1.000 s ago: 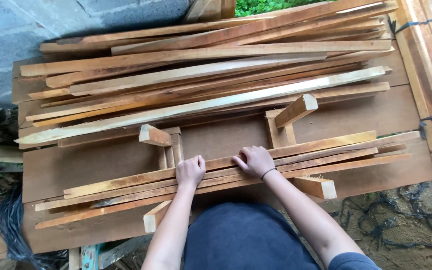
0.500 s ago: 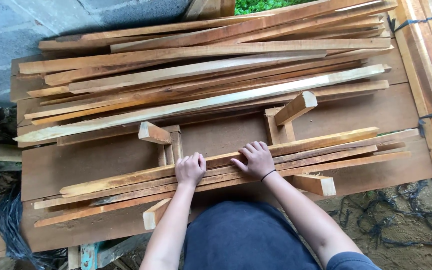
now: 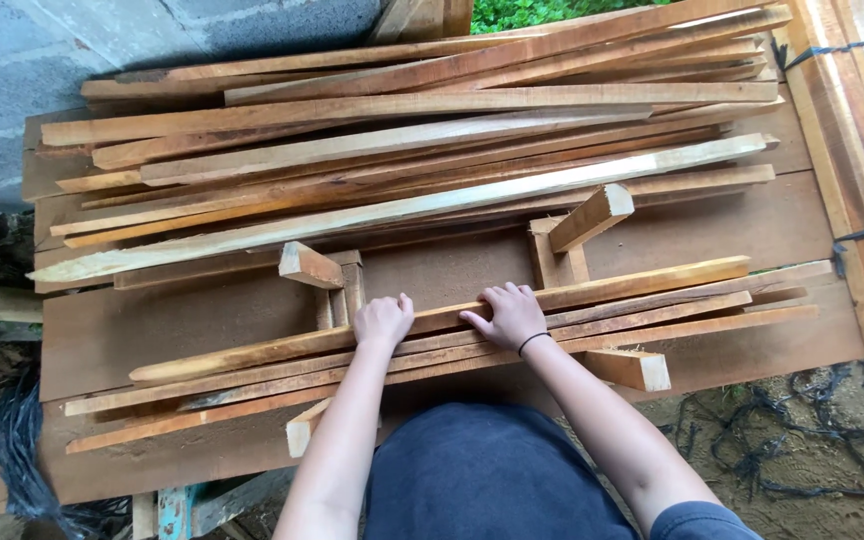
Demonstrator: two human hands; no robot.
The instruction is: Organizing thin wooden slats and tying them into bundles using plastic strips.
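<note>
- Wooden slats (image 3: 642, 300), long, thin and reddish-brown, lie bundled lengthwise across the near part of a brown board workbench (image 3: 152, 335), seen from a head-worn camera looking straight down
- Left hand (image 3: 383, 320) rests on top of the bundle with its fingers curled under, knuckles up; whether it grips a slat cannot be told
- Right hand (image 3: 508, 314) lies flat on the same bundle just beside the left, fingers spread and pointing away from the person, pressing down rather than closing on anything; a dark band (image 3: 532, 342) circles its wrist
- 2 short upright wooden blocks (image 3: 555, 262) stand behind the bundle, each with a loose offcut leaning on it; 2 more offcuts (image 3: 632, 368) poke out from under the near edge
- Farther back, a large loose pile of longer strips (image 3: 412, 150) covers the bench, some pale, some dark
- Grey block wall (image 3: 72, 50) fills the top left; black netting (image 3: 802, 440) lies on the dirt at right
</note>
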